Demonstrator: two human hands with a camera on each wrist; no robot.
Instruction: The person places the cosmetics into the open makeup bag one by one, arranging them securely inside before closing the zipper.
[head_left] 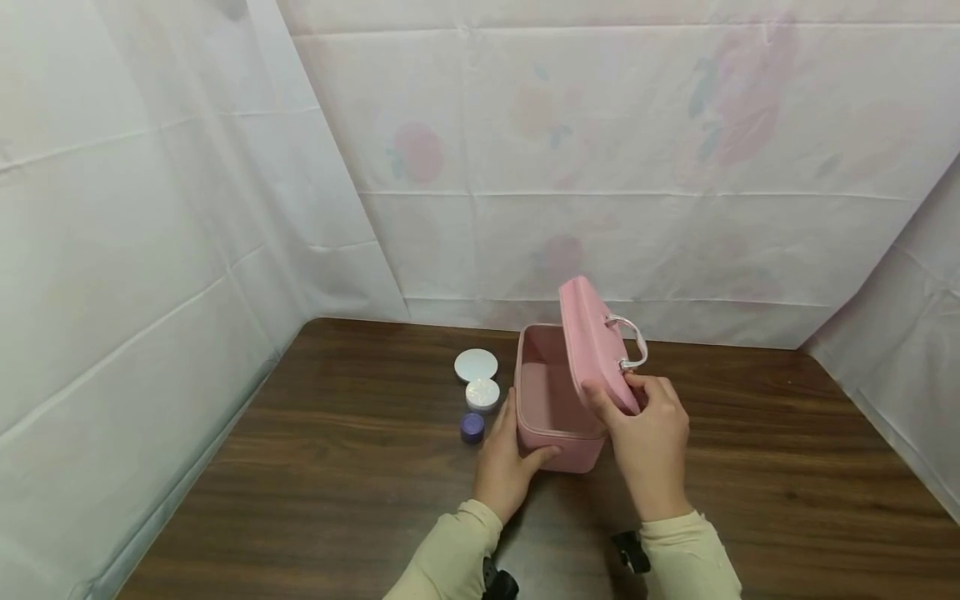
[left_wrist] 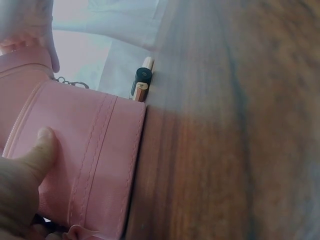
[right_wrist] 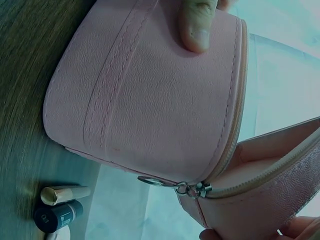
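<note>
The left hand (head_left: 504,467) clasps the near left corner of the pink case (head_left: 555,417), thumb flat along its front wall and fingers up the left side. The right hand (head_left: 651,433) pinches the free edge of the lid (head_left: 596,346) between thumb and fingers, holding it raised. The hands are apart, one on each side of the case.

The case stands on its base on the counter (head_left: 750,467), its mouth facing up; its long axis runs away from the person. The lid stands nearly upright along the right side, tilted slightly, its silver-white handle (head_left: 630,342) pointing right. The case is soft pink with stitched seams and a zip round the rim, whose ring pull (right_wrist: 150,181) hangs loose in the right wrist view.

Just left of the case lie a white disc (head_left: 476,365), a white jar (head_left: 482,394) and a small purple jar (head_left: 472,427) in a row. Two slim tubes (right_wrist: 60,205) lie beyond it, by the cloth backdrop (head_left: 600,167). Bare wood stretches to the right and in front; draped walls close in behind and on both sides.
</note>
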